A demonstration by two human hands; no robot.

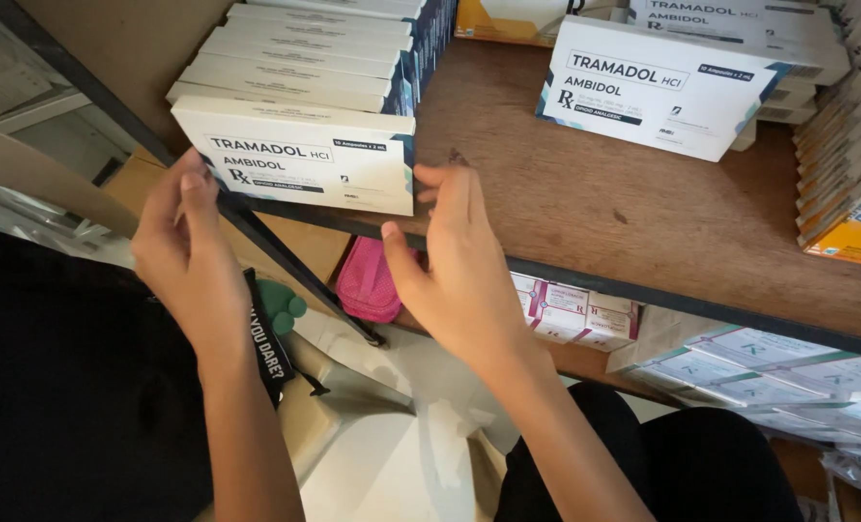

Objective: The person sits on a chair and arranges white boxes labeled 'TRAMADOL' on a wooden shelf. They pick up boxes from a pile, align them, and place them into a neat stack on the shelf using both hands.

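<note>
A white flat medicine box (300,155) with dark print and a teal corner sits at the front of a row of like boxes (305,58) on a brown wooden shelf (585,213). My left hand (184,251) touches the box's left end with its fingertips. On the other side, my right hand (450,261) has fingers against the box's right end and the thumb below the shelf edge. Both hands press the box between them.
Another white box (658,87) lies flat on a stack at the back. More boxes stand on edge at the far right (846,145). A lower shelf holds small boxes (575,314), a pink pouch (368,280) and packs (778,372). A black wristband (268,343) hangs below my left wrist.
</note>
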